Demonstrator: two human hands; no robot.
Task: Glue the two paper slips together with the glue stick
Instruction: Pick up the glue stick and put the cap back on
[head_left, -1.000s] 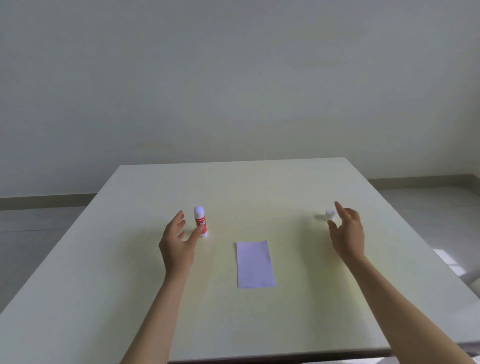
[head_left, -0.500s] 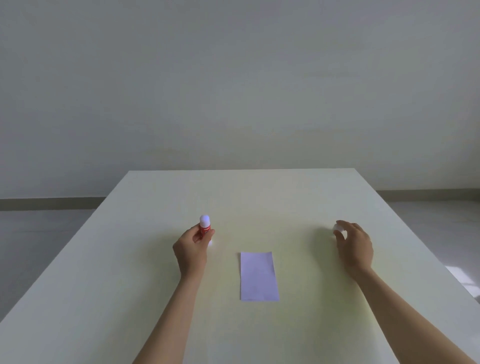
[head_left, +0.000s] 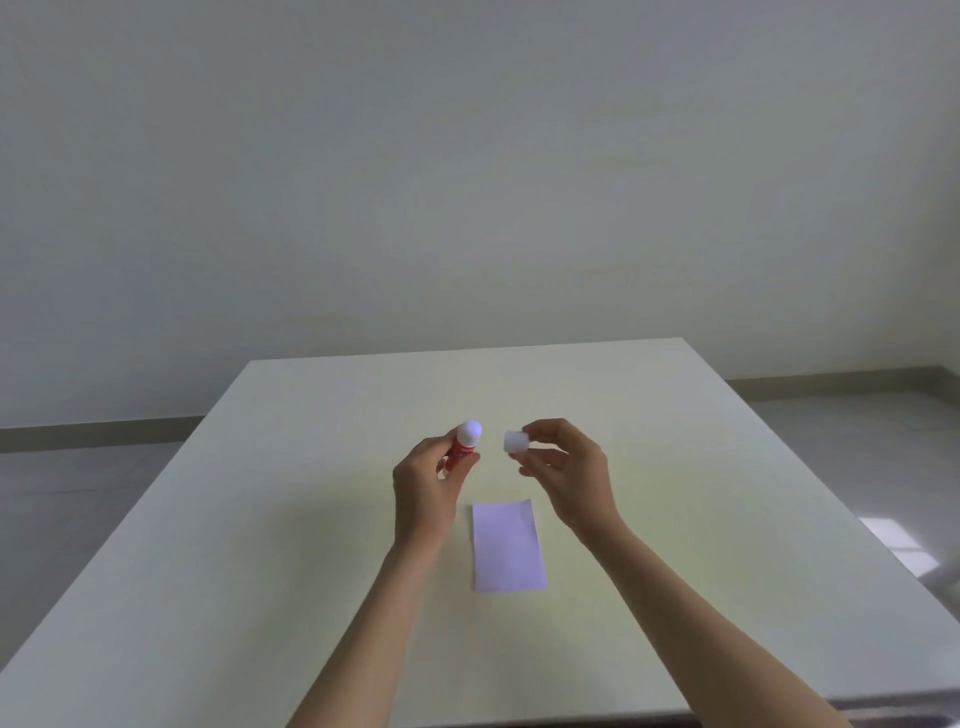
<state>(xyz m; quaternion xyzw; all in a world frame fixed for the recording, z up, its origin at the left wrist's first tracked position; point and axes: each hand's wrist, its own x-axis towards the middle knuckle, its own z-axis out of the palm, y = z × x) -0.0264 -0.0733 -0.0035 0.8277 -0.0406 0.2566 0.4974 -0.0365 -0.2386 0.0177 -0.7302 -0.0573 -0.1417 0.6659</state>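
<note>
Holding the glue stick (head_left: 464, 446) up off the table (head_left: 260, 519), the left hand (head_left: 426, 491) is gripping its red body between thumb and fingers. The stick is now hanging in the air just past the far left corner of the paper (head_left: 508, 545). A second ago it was standing on the table, farther to the left of the paper, and the hand was only reaching for it. Its white tip is pointing up and a little to the right.

Moving right, the paper is lying flat on the table, near the front edge, and nothing is touching it. It is showing as one pale purple sheet. I cannot tell if two slips are lying one on top of the other there.

Going on to the right, the right hand (head_left: 566, 467) is pinching a small white cap (head_left: 516, 441) in its fingertips. The cap is now up in the air just past the far right corner of the paper. A second ago it was sitting on the table, well off to the right of the paper, and the hand was only closing on it.

So both hands are coming together above the far end of the paper. The cap and the tip of the stick are close but not touching. To me, the person is getting ready to put the cap back on, so the gluing may be done already. I cannot see any glue on the paper, so I am not sure.
</note>
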